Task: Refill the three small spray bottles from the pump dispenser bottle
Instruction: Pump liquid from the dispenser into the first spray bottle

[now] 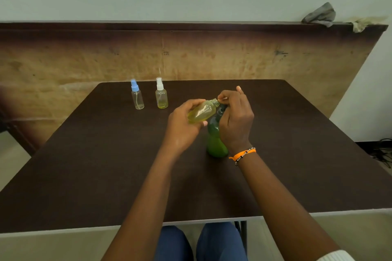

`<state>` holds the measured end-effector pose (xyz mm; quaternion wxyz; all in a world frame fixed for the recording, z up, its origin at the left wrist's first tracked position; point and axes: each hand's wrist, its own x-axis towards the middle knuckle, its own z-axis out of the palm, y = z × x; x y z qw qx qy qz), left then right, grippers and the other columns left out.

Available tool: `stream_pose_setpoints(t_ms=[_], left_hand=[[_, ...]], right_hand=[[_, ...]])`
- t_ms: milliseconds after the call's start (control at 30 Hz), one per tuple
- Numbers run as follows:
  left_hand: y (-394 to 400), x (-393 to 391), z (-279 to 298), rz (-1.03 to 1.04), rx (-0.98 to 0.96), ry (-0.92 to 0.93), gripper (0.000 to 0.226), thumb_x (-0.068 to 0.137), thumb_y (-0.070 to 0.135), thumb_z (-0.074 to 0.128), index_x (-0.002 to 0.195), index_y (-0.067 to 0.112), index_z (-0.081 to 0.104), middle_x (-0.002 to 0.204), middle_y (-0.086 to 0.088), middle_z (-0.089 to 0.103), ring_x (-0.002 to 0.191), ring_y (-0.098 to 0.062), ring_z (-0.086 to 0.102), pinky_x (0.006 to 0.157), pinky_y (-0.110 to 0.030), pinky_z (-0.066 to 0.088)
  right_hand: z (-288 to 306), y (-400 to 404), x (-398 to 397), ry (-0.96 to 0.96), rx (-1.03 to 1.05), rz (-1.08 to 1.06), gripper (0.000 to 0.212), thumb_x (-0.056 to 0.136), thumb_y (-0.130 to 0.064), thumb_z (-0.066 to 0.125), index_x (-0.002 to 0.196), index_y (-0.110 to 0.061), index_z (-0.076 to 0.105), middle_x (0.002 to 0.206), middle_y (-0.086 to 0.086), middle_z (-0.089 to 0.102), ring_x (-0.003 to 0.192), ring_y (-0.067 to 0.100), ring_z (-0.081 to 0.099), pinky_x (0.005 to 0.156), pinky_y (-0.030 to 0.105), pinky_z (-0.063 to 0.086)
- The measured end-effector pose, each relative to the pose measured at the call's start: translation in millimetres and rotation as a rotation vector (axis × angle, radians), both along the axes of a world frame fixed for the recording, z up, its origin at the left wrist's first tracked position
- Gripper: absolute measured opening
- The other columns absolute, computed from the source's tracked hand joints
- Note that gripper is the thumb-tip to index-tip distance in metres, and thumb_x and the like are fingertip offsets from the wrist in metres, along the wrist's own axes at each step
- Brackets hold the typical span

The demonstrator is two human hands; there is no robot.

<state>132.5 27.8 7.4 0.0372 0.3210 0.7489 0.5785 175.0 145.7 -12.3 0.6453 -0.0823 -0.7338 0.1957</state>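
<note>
My left hand (183, 122) holds an uncapped small spray bottle (202, 111) tilted on its side, its threaded neck pointing right; it is mostly full of yellow liquid. My right hand (234, 119) rests on the pump head of the green pump dispenser bottle (216, 144), which stands upright on the dark table (106, 165); the pump head is mostly hidden by my fingers. At the back left stand a blue-capped spray bottle (136, 96), nearly empty, and a white-capped spray bottle (161, 95) with some yellow liquid at its bottom.
A worn wooden board (191, 55) stands behind the table along the wall. Grey and beige rags (320, 16) lie on its top edge at the right. Cables (381, 152) lie on the floor at the right. My knees show under the table's front edge.
</note>
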Motion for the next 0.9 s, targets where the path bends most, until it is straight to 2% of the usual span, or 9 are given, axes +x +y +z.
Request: stream_pose_setpoints(t_ms=[167,300,400,500,767,900], left_hand=[[-1.8,3.2,2.7,0.008,-0.029,0.015,0.050,0.073,-0.001,0.071,0.117,0.021,0.062,0.111,0.006,0.065,0.101,-0.004,0.058,0.086,-0.017,0.047],[-2.6,1.8,2.8,-0.008,-0.029,0.016,0.050,0.073,-0.001,0.071,0.118,0.021,0.062,0.112,0.006,0.065,0.102,-0.004,0.058,0.089,-0.020,0.048],[-0.8,-0.1,1.5,-0.020,-0.034,0.028,0.050,0.073,-0.001,0.071,0.117,0.021,0.062,0.113,0.006,0.065,0.105,-0.006,0.058,0.090,-0.023,0.048],[-0.5,-1.8,-0.6,-0.023,-0.024,0.027,0.050,0.072,-0.003,0.071,0.116,0.021,0.062,0.113,0.005,0.065,0.105,-0.006,0.059,0.091,-0.025,0.049],[0.6,-2.6,2.1,-0.038,-0.010,0.024,0.051,0.072,-0.002,0.071,0.116,0.022,0.062,0.110,0.008,0.064,0.103,-0.004,0.057,0.089,-0.021,0.048],[1.9,-4.2,0.5,-0.044,-0.013,0.020,0.052,0.072,-0.002,0.072,0.117,0.021,0.061,0.113,0.006,0.065,0.105,-0.006,0.058,0.091,-0.023,0.048]], right_hand=[[8.7,5.6,-3.5,-0.029,-0.015,0.024,0.035,0.077,0.002,0.027,0.078,0.002,0.062,0.070,0.008,0.061,0.061,0.022,0.057,0.107,0.034,0.038],[8.4,6.4,-2.6,-0.051,-0.020,-0.006,0.034,0.076,0.003,0.027,0.078,0.001,0.060,0.067,0.007,0.058,0.060,0.022,0.053,0.109,0.035,0.035],[0.8,0.9,-1.5,-0.006,0.008,-0.036,0.031,0.074,0.005,0.028,0.073,0.003,0.059,0.066,0.010,0.056,0.059,0.021,0.046,0.103,0.042,0.043],[-0.8,0.7,-2.5,0.019,0.035,-0.044,0.029,0.075,0.006,0.030,0.072,0.003,0.059,0.065,0.011,0.055,0.061,0.016,0.041,0.100,0.041,0.045],[9.3,7.1,-0.1,-0.052,-0.031,0.001,0.032,0.073,0.003,0.025,0.075,0.000,0.057,0.068,0.007,0.055,0.059,0.023,0.049,0.111,0.034,0.034],[5.8,3.4,-2.4,-0.006,-0.044,-0.013,0.032,0.073,0.004,0.025,0.073,0.003,0.057,0.067,0.009,0.055,0.058,0.023,0.048,0.108,0.039,0.037]])
